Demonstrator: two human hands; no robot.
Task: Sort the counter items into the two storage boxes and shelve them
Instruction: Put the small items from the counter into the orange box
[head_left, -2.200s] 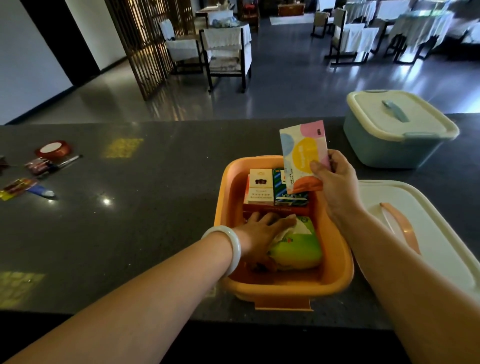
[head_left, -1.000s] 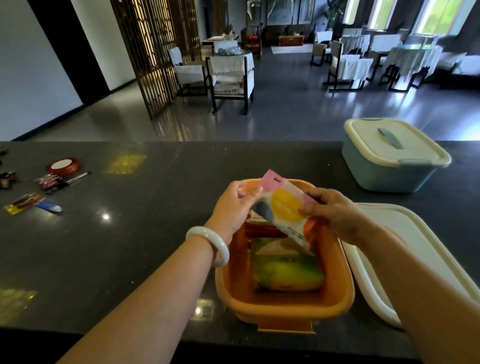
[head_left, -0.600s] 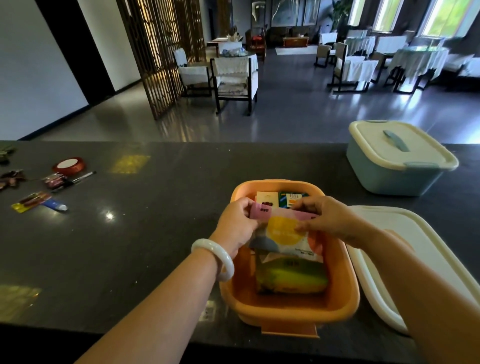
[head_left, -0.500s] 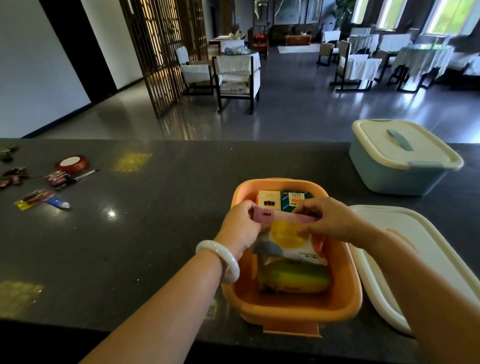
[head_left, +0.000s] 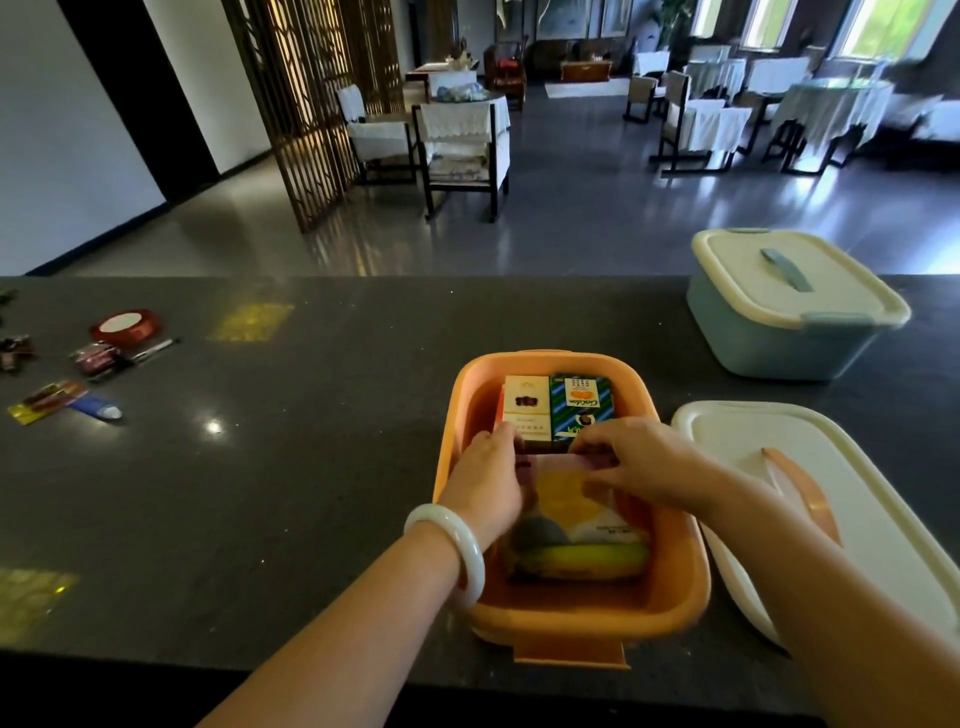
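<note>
Lowered further into the orange box (head_left: 675, 587) since half a second ago, the colourful packet (head_left: 571, 501) is now laid flatter over the green packet (head_left: 582, 558), and both hands have sunk with it. At the far left of the dark counter (head_left: 311, 467) a red tape roll (head_left: 126, 326), a pen (head_left: 156, 347), a small wrapped item (head_left: 96, 358) and a blue tube (head_left: 98, 408) are left unsorted, well apart from the box. The packet's pink top edge is pinched at one end by the left hand (head_left: 488, 478), on whose wrist a pale bangle (head_left: 457, 545) is worn. Behind the packet, a cream carton (head_left: 525, 408) and a green carton (head_left: 582, 402) are stood against the far wall. The other end of the pink edge is pinched by the right hand (head_left: 639, 457). The box's cream lid (head_left: 857, 519) is laid just beside it, and a lidded blue box (head_left: 789, 306) is set farther back.
</note>
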